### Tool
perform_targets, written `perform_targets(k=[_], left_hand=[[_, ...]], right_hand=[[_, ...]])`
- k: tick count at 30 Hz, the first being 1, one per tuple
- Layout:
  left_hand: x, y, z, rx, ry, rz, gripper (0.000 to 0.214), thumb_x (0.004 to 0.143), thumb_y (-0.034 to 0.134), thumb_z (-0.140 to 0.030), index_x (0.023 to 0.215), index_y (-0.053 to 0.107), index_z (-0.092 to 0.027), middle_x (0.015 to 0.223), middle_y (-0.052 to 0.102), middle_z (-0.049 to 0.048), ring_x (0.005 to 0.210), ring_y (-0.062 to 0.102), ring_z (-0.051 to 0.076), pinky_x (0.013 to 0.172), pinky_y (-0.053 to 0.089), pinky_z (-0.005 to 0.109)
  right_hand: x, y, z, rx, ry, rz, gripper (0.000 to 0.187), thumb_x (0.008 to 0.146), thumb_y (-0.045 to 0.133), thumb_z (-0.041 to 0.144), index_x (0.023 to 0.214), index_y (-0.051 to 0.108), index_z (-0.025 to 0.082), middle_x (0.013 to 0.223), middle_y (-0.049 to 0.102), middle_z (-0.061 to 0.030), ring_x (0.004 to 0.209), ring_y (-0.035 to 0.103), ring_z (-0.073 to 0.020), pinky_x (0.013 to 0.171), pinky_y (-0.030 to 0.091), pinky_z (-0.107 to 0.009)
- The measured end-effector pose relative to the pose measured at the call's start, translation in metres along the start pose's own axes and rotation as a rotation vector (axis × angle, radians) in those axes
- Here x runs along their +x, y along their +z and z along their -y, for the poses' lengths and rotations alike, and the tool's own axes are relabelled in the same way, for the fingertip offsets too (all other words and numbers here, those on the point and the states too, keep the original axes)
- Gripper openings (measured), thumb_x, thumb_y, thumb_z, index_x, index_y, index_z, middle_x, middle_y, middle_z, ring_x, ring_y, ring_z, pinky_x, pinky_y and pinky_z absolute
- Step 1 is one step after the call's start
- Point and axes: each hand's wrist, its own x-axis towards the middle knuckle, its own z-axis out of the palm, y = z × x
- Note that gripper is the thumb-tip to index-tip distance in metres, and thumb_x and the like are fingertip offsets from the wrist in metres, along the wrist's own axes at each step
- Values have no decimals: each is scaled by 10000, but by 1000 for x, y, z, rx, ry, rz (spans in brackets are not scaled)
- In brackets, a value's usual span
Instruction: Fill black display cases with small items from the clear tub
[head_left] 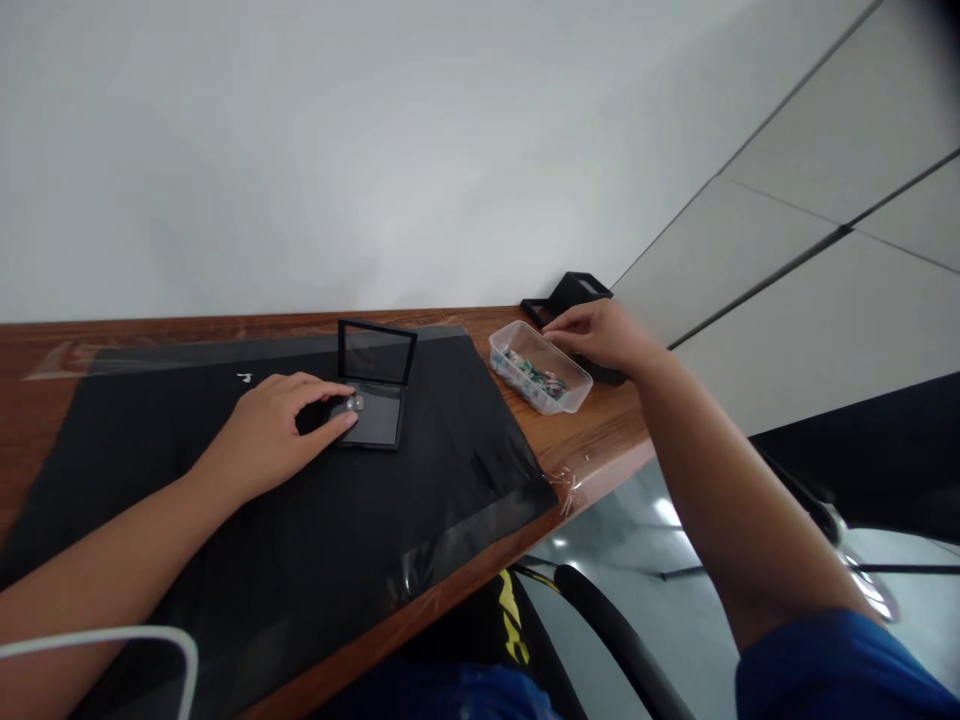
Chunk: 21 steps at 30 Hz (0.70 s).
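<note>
A small black case [381, 412] with its windowed lid [377, 354] raised lies on the black mat. At the left of its base, my left hand [274, 430] has thumb and forefinger closed around small shiny round pieces [355, 402]. Over to the right stands a clear plastic tub [574, 398] with many small green, silver and reddish pieces [536, 372] in it. My right hand [600, 335] is by the tub's far right rim, its fingers drawn together. Whatever those fingertips hold, if anything, does not show.
Black boxes [581, 288] stand behind the tub, against the wall. Clear tape holds the black mat [450, 470] to the wooden table [600, 425]. A small white scrap [244, 377] lies on the mat. A white cable [150, 633] crosses my left forearm. A black chair armrest [615, 630] sits below the table edge.
</note>
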Motion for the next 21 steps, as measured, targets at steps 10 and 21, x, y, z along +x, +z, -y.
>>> perform_targets(k=[10, 21], left_hand=[[0, -2, -3, 25, -30, 20, 488, 933, 581, -663, 1218, 766, -312, 1144, 743, 74, 1058, 630, 343, 972, 502, 519], [0, -4, -3, 37, 2, 40, 492, 951, 593, -647, 1244, 753, -285, 1180, 740, 79, 1104, 629, 343, 999, 472, 510]], right_hand=[[-44, 18, 101, 400, -493, 109, 170, 929, 717, 335, 964, 821, 204, 969, 811, -61, 802, 712, -161, 721, 542, -297], [-15, 125, 157, 429, -556, 339, 317, 942, 684, 155, 1251, 612, 178, 1045, 788, -34, 699, 597, -116, 704, 418, -254]])
